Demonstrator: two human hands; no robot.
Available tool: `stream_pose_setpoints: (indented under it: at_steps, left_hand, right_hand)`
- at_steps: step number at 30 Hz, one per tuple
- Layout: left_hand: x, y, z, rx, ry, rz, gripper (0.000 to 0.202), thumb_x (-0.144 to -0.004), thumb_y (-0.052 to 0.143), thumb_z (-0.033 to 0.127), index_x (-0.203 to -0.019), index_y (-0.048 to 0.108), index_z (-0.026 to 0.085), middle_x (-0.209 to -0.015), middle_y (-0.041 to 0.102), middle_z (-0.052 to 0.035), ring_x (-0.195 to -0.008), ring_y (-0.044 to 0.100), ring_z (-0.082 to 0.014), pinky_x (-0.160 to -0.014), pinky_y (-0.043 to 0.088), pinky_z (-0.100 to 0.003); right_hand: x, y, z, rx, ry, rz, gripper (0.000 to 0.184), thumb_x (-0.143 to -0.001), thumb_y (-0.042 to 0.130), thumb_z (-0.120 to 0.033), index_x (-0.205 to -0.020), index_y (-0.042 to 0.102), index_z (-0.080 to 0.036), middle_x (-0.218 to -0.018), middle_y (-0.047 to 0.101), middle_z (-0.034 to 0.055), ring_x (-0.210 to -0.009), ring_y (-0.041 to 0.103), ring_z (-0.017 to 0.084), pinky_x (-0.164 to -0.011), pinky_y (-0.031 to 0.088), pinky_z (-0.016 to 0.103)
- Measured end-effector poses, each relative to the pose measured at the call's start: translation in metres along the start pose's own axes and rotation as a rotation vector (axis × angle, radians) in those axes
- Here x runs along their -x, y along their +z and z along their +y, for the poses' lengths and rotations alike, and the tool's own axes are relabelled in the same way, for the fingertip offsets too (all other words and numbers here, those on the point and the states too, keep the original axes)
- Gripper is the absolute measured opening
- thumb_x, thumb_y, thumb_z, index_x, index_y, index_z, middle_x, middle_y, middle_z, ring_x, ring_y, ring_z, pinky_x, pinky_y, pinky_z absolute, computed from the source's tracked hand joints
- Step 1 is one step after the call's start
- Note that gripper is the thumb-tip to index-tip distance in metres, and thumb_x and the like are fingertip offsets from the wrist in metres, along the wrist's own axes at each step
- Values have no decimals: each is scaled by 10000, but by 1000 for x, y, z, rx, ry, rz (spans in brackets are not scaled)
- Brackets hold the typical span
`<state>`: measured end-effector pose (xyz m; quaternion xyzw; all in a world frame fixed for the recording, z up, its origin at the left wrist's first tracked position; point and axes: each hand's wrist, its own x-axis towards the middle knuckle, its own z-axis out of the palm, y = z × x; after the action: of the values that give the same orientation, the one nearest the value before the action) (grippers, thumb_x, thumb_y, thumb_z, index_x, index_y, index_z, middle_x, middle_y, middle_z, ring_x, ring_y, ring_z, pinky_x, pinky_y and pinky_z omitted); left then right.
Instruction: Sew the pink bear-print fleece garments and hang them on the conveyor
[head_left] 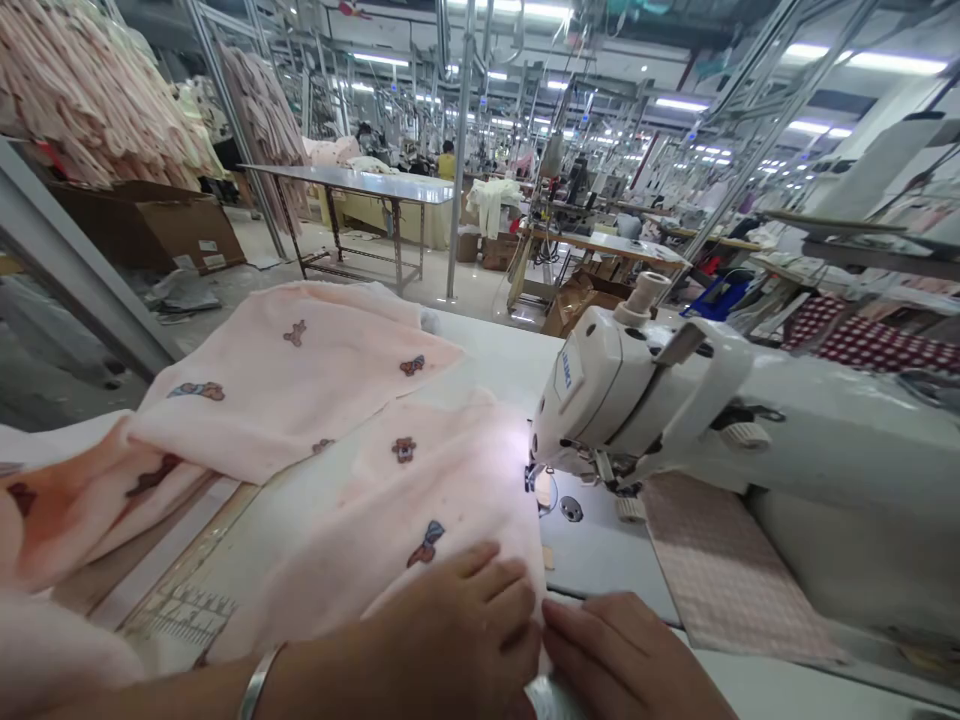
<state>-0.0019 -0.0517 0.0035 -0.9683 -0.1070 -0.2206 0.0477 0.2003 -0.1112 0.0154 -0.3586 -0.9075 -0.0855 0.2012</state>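
Pale pink plush fabric point(337, 560) printed with small bears lies across the sewing machine bed, its right edge running to the lit presser foot point(530, 478) and needle area. My left hand point(465, 625), with a silver bangle at the wrist, rests on this fabric near its right edge, fingers curled and closed on it. Just right of it, my right hand point(630, 655) has its fingers pressed together at the same edge, pinching the cloth. The thumbs are mostly hidden. The white sewing machine point(600, 390) stands beyond my right hand.
Another bear-print pink piece point(315, 350) lies further back on the left. A checked pink cloth pad point(735, 570) sits under the machine arm. Behind are a metal-legged table point(360, 182), a cardboard box point(150, 225), a post point(457, 160) and hanging garments point(82, 90).
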Motion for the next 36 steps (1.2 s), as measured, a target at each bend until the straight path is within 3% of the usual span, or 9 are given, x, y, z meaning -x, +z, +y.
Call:
stream_pose_setpoints:
  at_steps: [3,9,20,36]
  left_hand:
    - [-10,-7,-29,94,31,-124,299,-882,512,425,-828,572,137,-883,573,-68,-893,523,-205,-944,384,-407]
    - [-23,1,-67,152,75,-98,217,-889,522,328,-827,593,133,-875,579,-42,-903,516,-187,-903,400,-341]
    - [-26,5,-77,232,40,-122,161,-897,479,218,-819,610,167,-918,620,-9,-826,530,-154,-858,400,-314]
    - [-36,23,-112,303,-55,-33,197,-902,508,270,-806,655,180,-876,614,-16,-850,534,-154,-847,374,-297]
  right_hand:
    - [-13,7,19,-41,19,42,256,-915,372,-122,-965,622,-144,-875,659,72,-700,549,155,-601,438,284]
    - [-26,25,46,-106,185,-21,197,-871,440,-133,-921,620,-197,-775,572,43,-724,506,167,-647,399,300]
    - [-19,32,50,-48,182,17,216,-876,462,-153,-1039,603,-174,-771,556,53,-723,512,177,-673,406,325]
    - [-17,32,51,-39,236,18,188,-885,470,-175,-1005,614,-195,-812,578,49,-753,547,162,-685,430,299]
